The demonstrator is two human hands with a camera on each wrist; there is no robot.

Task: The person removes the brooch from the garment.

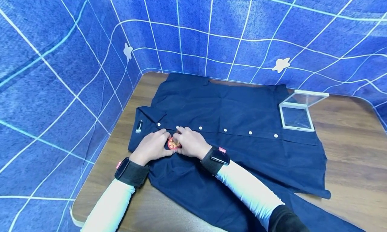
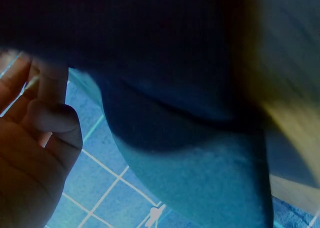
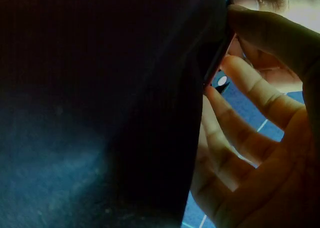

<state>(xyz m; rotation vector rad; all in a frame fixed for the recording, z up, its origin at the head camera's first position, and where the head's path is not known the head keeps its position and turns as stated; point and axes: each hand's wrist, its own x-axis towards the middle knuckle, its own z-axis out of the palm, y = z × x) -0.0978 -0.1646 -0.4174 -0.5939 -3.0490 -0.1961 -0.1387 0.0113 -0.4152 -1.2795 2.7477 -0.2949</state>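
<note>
I've got my left hand [image 1: 152,146] and right hand [image 1: 189,143] both pinching the small, stiff red badge [image 1: 173,144] on the soft, limp shirt [image 1: 229,124], at nine o'clock from the clear box [image 1: 297,112], so I'd judge its rim the safest hold.

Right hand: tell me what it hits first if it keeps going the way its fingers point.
Almost at once the red badge that the right hand pinches on the shirt; just beyond is the left hand.

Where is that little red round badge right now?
In the head view, the red badge sits on the navy shirt, pinched between the left hand and right hand, just below the button row.
</note>
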